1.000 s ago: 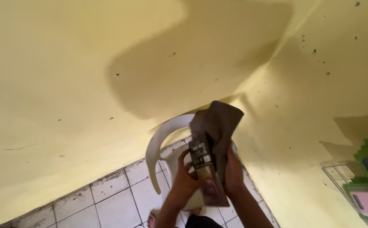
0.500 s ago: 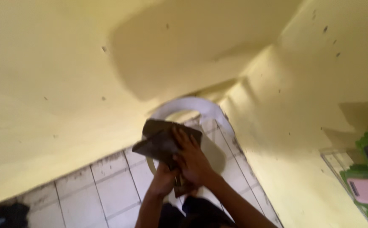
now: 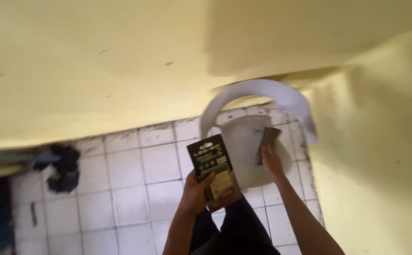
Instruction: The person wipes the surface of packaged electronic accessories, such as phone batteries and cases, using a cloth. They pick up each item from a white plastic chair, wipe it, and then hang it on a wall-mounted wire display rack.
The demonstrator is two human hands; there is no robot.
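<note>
Right now the left hand (image 3: 197, 189) grips a dark flat retail package (image 3: 216, 172), thumb across its front, held upright over the white tiled floor (image 3: 121, 189). Right hand (image 3: 272, 163) pinches a dark grey cloth (image 3: 267, 141), holding it just over a white plastic chair (image 3: 255, 123) against the yellow wall (image 3: 97, 61).

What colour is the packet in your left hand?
The packet is mostly black, with a gold-tan item in its window and a reddish-brown lower edge; the head view shows it.
</note>
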